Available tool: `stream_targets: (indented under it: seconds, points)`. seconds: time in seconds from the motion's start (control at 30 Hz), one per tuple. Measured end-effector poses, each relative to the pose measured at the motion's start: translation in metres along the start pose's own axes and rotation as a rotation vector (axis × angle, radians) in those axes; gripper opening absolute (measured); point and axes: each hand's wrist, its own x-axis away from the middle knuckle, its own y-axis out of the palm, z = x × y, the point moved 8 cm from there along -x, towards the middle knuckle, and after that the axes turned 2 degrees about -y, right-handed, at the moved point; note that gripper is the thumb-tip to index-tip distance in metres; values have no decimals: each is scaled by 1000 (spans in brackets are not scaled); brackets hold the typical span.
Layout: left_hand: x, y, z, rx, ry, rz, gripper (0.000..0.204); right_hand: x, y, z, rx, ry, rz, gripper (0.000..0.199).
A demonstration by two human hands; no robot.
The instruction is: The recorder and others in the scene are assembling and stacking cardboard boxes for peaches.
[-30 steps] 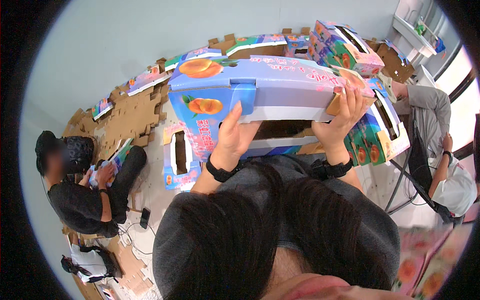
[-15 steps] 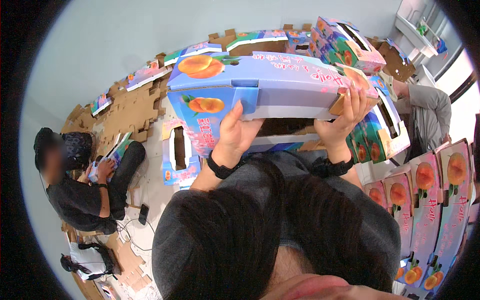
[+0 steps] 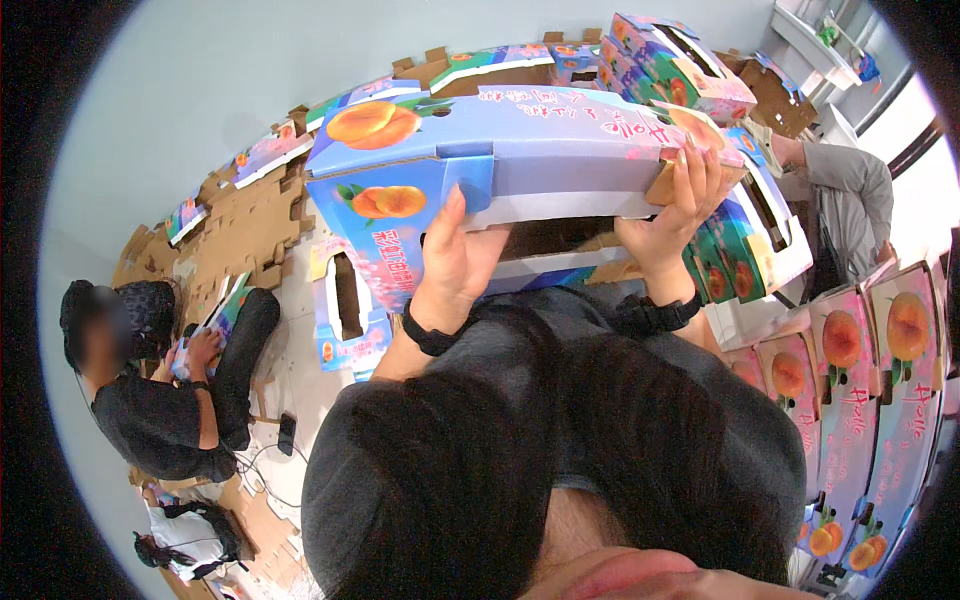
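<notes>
- The peach-printed carton [image 3: 560, 165] sits at the upper middle of the frame, its long dark opening toward the lower edge.
- The left hand [image 3: 455, 262] holds it, thumb raised against the blue flap [image 3: 476, 180].
- The right hand [image 3: 672, 215] grips the carton's right end.
- Stacked cartons [image 3: 680, 90] stand upper right; a row of pink-and-blue cartons [image 3: 850, 430] fills the lower right.

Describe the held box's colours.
The box is mostly blue and lilac with orange fruit pictures; see head view.
</notes>
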Motion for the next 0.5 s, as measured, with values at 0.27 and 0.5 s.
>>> stream_targets:
  seconds: [0.27,0.5]
  points:
    - [-2,2,0,-4,2,-5,66,1,1,4,-11,9,35,77]
    - [-1,1,0,-29,4,-14,67,2,1,4,-9,4,35,78]
